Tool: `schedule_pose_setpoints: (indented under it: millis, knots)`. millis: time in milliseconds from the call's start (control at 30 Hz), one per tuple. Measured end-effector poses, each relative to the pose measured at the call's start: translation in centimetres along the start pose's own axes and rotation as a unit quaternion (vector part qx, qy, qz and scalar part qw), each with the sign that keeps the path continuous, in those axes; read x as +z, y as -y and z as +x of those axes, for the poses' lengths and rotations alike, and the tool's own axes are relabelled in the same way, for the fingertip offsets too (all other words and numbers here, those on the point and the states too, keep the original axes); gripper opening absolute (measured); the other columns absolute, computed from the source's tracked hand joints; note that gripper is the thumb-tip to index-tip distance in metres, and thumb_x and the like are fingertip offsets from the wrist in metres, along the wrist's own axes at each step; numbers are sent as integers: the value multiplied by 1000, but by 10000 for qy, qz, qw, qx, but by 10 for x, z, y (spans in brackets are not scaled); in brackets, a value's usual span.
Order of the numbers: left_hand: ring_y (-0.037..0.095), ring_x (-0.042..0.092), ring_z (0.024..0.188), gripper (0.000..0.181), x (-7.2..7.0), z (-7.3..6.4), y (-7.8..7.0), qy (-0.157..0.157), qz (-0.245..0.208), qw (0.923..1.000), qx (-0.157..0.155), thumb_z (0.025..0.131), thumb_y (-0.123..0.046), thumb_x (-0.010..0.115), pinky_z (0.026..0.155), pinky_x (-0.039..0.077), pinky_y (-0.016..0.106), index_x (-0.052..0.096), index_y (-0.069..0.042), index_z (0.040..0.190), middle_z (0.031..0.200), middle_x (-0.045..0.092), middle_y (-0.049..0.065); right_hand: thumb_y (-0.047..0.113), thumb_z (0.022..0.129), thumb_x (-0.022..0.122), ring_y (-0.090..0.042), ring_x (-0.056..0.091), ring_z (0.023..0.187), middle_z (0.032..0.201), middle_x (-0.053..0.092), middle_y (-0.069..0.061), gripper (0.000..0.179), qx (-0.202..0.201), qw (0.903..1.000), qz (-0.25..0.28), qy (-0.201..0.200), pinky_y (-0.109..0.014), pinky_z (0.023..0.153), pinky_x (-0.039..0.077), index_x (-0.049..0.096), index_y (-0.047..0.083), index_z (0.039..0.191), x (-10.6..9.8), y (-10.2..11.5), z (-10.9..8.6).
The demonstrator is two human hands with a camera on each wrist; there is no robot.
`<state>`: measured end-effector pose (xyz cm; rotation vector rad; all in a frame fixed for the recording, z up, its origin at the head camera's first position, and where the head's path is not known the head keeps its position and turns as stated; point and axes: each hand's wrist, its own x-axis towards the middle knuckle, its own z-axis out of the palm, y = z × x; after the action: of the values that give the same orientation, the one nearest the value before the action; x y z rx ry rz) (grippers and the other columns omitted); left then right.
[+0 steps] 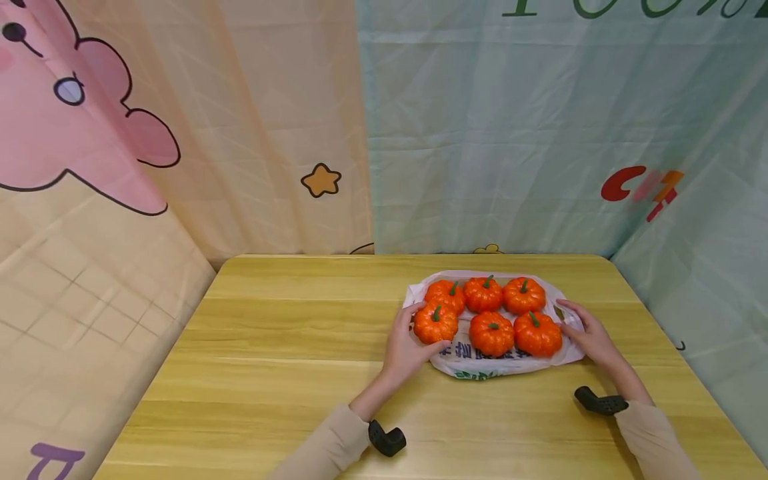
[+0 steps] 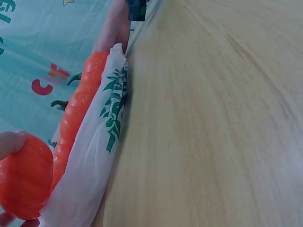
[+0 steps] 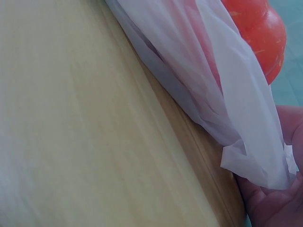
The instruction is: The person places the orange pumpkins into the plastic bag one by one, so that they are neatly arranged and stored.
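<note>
Several small orange toy pumpkins (image 1: 492,335) with green stems sit in two rows on a flattened white plastic bag (image 1: 474,369) with dark print and green leaves. My left hand (image 1: 403,348) grips the front-left pumpkin (image 1: 436,325), fingers behind it and thumb in front. In the left wrist view that pumpkin (image 2: 23,177) stands out at the end of the row, partly covered by the fingertips. At the right end, my right hand (image 1: 593,337) pinches the edge of the bag; in the right wrist view its white plastic (image 3: 246,104) hangs in folds between thumb and fingers.
A light wooden table (image 1: 288,360) lies under everything, its back edge close behind the bag. Printed curtains (image 1: 480,133) hang behind and at both sides. A black band piece (image 1: 387,439) sits on the left wrist and another (image 1: 600,401) on the right.
</note>
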<state>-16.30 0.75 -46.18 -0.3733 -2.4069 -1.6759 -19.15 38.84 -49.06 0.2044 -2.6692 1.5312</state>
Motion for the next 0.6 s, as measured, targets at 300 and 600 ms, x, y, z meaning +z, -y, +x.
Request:
schedule_pose_setpoints:
  millis: [300, 600]
  knots:
    - [25, 48, 122, 73, 12, -3, -2, 59, 672, 9976, 175, 67, -30, 87, 103, 42, 46, 52, -13, 128, 131, 56, 6, 11, 99, 50, -57, 15, 131, 146, 22, -40, 51, 16, 10000, -1, -12, -73, 105, 10, 31, -10, 141, 1, 3, -2]
    - [24, 49, 117, 72, 17, -6, -2, 295, 1029, 9942, 84, 68, -33, 86, 100, 43, 44, 53, -14, 129, 127, 58, 4, 12, 99, 50, -56, 15, 132, 146, 21, -40, 51, 58, 10000, 36, -15, -73, 106, 9, 30, -10, 141, 0, 4, -2]
